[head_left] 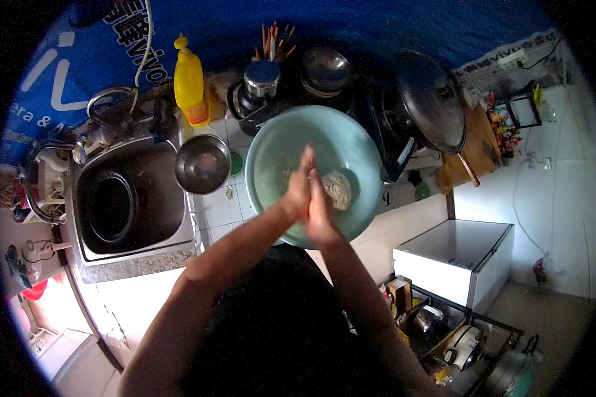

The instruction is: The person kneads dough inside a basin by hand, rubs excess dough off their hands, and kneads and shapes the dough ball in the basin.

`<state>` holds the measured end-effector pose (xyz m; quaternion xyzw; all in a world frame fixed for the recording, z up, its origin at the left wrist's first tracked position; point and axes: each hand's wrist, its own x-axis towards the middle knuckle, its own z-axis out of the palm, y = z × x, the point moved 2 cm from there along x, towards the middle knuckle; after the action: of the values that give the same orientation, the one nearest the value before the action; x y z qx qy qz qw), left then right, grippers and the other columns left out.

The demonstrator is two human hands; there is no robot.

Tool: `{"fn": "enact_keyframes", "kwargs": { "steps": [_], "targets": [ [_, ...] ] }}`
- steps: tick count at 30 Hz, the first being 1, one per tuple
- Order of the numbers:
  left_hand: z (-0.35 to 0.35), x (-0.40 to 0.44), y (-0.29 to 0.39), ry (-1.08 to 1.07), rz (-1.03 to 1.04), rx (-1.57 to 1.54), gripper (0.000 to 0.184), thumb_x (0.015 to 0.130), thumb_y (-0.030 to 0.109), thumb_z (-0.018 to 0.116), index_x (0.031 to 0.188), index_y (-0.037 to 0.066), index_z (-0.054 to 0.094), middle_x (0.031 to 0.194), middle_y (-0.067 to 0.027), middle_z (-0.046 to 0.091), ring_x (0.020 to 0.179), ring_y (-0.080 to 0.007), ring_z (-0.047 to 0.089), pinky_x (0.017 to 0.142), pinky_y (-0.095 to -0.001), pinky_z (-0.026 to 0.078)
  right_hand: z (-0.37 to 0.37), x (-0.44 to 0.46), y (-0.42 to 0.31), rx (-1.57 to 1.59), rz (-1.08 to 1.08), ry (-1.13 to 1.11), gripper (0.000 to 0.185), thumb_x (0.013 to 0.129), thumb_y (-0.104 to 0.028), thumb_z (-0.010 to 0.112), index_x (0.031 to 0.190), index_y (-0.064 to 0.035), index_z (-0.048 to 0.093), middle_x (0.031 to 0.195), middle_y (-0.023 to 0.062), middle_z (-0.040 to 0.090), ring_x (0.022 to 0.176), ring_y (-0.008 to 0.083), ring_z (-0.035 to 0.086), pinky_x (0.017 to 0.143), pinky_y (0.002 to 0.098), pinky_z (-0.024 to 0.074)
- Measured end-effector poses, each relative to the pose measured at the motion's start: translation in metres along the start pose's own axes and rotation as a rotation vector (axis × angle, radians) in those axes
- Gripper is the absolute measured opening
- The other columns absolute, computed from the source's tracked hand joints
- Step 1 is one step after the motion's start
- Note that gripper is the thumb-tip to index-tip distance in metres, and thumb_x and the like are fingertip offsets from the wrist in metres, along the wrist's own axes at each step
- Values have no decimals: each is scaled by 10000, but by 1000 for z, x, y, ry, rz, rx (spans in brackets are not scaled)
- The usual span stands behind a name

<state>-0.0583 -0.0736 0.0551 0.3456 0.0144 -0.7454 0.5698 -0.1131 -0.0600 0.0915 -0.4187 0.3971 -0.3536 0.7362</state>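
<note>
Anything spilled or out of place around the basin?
One small thing: a pale scrap lies loose on the tiles, between the metal bowl and the basin; it looks stray, though too small to identify.

You wear a black top point(265, 331), so dark that its seams and folds are lost to view and it reads as one flat, plain shape. Your left arm point(232, 245) and right arm point(361, 291) are bare along all the length you can see, down to the lower edge of the view; where your sleeves end is hard to tell. Your forearms are slim and smooth in outline, broader toward the elbows and narrowing to the wrists. Your left hand point(298, 193) and right hand point(320, 208) are bare too.
</note>
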Motion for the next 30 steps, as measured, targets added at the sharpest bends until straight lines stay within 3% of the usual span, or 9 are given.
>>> {"fn": "enact_keyframes", "kwargs": {
  "steps": [2, 5, 13, 14, 15, 17, 19, 22, 30],
  "targets": [
    [-23, 15, -48, -57, 2, 152, 565, 934, 354, 327, 1374, 34, 176, 1426, -116, 176, 1291, -258, 210, 1063, -372, 145, -35, 23, 19, 98, 81, 74, 533, 942, -325, 285, 1402, -124, 104, 1456, 89, 83, 1333, 237, 82, 1068, 373, 88],
    [1, -22, -53, -127, 337, 435, 594, 867, 275, 437, 1354, 16, 216, 1419, -149, 187, 1314, -271, 165, 1064, -364, 143, -75, 40, 35, -975, -812, -3, 486, 938, -303, 221, 1384, -118, 169, 1442, 124, 130, 1328, 264, 134, 1071, 410, 103],
    [-27, 10, 20, -82, 145, 808, 569, 915, 425, 341, 1276, -13, 360, 1269, -199, 413, 1173, -299, 403, 987, -395, 305, -20, -7, 3, -1441, -570, 62, 554, 807, -116, 471, 1329, -56, 297, 1396, 119, 265, 1325, 290, 156, 1057, 488, 94],
    [-56, 47, 1, -557, 777, 627, 561, 907, 452, 353, 1235, 1, 412, 1195, -169, 496, 1096, -285, 479, 944, -394, 358, -15, -18, -10, -1554, -627, 2, 567, 791, -100, 481, 1328, -55, 305, 1395, 124, 265, 1324, 295, 157, 1053, 501, 88],
    [-45, 35, 12, -556, 777, 627, 561, 907, 452, 353, 1235, 1, 412, 1195, -169, 496, 1096, -285, 479, 944, -394, 358, -9, -26, -22, -1668, -684, -60, 579, 775, -85, 490, 1326, -54, 313, 1394, 128, 265, 1323, 300, 157, 1049, 514, 81],
    [-22, 8, 32, -291, 11, -109, 559, 903, 466, 355, 1205, 3, 434, 1204, -167, 490, 1099, -289, 477, 931, -383, 374, -4, -31, -38, -1619, -642, -21, 581, 752, -58, 492, 1311, -36, 333, 1394, 130, 265, 1318, 311, 168, 1044, 531, 66],
    [-1, -25, 37, -282, -75, -62, 455, 903, 376, 435, 1160, 3, 465, 1165, -133, 516, 1072, -250, 496, 913, -357, 386, -3, -32, -47, -1706, -558, 54, 604, 734, -59, 504, 1311, -24, 327, 1396, 132, 261, 1313, 309, 186, 1044, 530, 68],
    [20, -43, 21, -250, 179, 138, 303, 845, 187, 583, 1075, 4, 512, 995, -57, 564, 934, -135, 526, 818, -270, 419, -10, -27, -33, -1750, -549, 46, 588, 782, -118, 460, 1336, -35, 284, 1403, 119, 251, 1314, 273, 195, 1047, 529, 77],
    [19, -37, 14, 75, 656, 557, 334, 908, 292, 472, 759, -3, 520, 699, -28, 500, 683, -76, 437, 612, -254, 397, 5, -33, -24, -1813, -503, 46, 509, 869, -193, 367, 1338, -21, 271, 1414, 140, 206, 1327, 242, 142, 1068, 484, 45]
  ]
}}
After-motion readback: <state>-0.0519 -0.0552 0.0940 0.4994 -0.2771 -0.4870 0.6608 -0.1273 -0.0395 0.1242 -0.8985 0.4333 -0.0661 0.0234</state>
